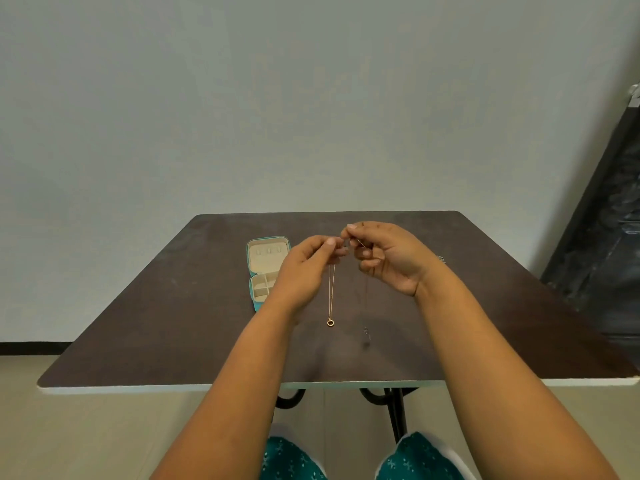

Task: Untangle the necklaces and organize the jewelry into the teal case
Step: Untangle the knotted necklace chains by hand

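Both hands raised above the dark desk. Left hand pinches the gold necklace, ring pendant hanging free. Right hand pinches the darker necklace. Teal case lies open on the desk, beside the left hand.

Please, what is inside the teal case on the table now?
The open teal case shows cream lining: three small tabs in the lid and divided compartments in the base, with no jewelry visible in them. The left hand covers the case's right side, so that part cannot be checked.
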